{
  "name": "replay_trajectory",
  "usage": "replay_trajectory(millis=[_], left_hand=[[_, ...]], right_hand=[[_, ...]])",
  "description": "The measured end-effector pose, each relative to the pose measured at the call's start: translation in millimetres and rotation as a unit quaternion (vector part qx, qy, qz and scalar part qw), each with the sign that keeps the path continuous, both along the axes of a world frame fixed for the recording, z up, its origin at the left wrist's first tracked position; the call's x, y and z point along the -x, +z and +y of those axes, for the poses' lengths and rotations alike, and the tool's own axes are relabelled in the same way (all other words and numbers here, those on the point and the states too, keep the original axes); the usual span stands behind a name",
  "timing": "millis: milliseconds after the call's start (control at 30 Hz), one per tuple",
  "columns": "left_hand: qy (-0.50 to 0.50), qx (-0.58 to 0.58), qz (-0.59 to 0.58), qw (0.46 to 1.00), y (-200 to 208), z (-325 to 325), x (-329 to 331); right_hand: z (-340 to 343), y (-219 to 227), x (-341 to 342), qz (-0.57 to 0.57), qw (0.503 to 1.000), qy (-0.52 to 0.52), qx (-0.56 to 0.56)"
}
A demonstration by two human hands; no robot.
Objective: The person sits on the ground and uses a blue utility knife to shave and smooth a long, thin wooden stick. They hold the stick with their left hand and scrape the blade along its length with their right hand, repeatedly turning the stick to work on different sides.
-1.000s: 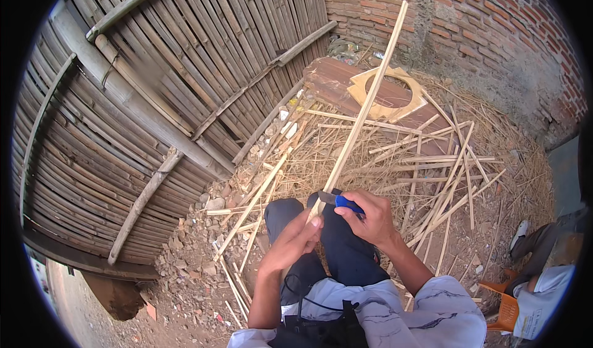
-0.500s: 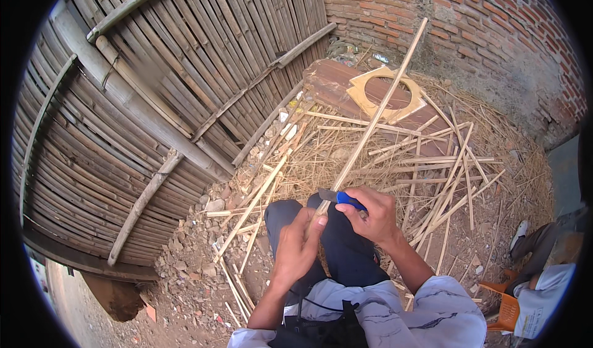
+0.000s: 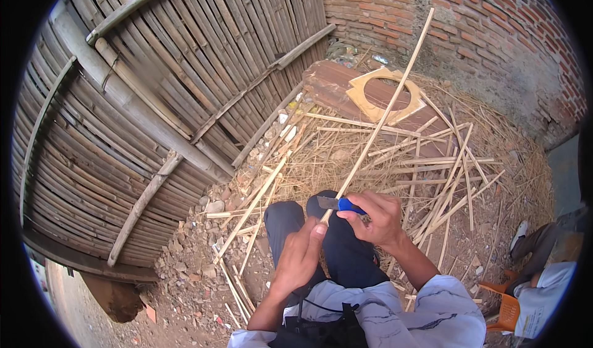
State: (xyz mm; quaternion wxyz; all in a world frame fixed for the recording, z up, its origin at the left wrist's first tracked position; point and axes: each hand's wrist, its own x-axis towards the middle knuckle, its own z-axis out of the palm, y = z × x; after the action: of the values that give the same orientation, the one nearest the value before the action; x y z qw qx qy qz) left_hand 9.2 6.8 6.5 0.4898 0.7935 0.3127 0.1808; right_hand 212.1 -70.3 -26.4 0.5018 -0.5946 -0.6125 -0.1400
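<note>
A long, pale bamboo strip (image 3: 370, 141) slants away from my lap toward the far right. My left hand (image 3: 300, 254) is closed round its near end, thumb on top, above my knees. In my right hand (image 3: 382, 218) is a blue-handled knife (image 3: 351, 206), its broad grey blade lying across the strip just beyond my left thumb. The fingers of that hand wrap the handle and partly cover it. The strip's butt end is hidden inside my left fist.
Cut strips (image 3: 454, 190) lie scattered to the right, over straw and shavings (image 3: 346, 156). Beyond them, a yellowish board with a round hole (image 3: 358, 96) rests on a brown plank (image 3: 324, 82). A bamboo wall (image 3: 154, 101) stands left, a brick wall (image 3: 494, 33) behind. Someone sits on an orange chair (image 3: 508, 311) at right.
The knife has come slightly down the strip, nearer my left hand. The strip looks narrower now, and its far tip has shifted up and a little to the right.
</note>
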Motion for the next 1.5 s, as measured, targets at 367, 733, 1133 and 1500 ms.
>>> replay_trajectory(millis=[367, 733, 1133, 1500], left_hand=[[-0.001, 0.07, 0.05, 0.996, -23, -1, 35], [0.006, 0.255, -0.014, 0.967, -54, 22, 25], [0.018, 0.131, -0.017, 0.991, -54, 9, 6], [0.021, 0.132, 0.003, 0.991, -56, 10, 14]], right_hand=[[0, -7, -102, 0.163, 0.947, -0.275, -0.028], [-2, -37, -21, 0.118, 0.991, -0.043, 0.056], [3, -32, 12, 0.042, 0.997, 0.0, 0.072], [7, -32, 7, 0.008, 0.998, -0.027, 0.049]])
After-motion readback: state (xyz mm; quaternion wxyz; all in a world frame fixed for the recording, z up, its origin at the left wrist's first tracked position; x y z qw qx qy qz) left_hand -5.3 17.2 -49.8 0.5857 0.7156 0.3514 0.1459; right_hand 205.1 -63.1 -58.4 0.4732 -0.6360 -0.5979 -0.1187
